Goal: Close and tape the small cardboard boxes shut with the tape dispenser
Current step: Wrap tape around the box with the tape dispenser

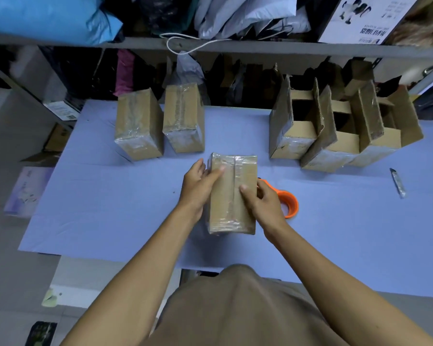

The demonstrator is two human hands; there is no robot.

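While two taped cardboard boxes (pixel 158 121) stand near the table's (pixel 98 196) far edge, the left hand (pixel 198 188) and right hand (pixel 263 201) clamp a glossy taped box (pixel 231 211) mid-table — orange tape dispenser (pixel 289 203) just beside it — open-flapped boxes (pixel 340 131) far right.

Hidden and cut-off parts at the table

The right hand (pixel 263 202) covers most of the orange tape dispenser (pixel 291 204); the left hand's (pixel 198 187) fingers hide behind the held box (pixel 233 196). The open boxes (pixel 340 126) overlap, their insides dark. The table's (pixel 105 196) right edge leaves frame.
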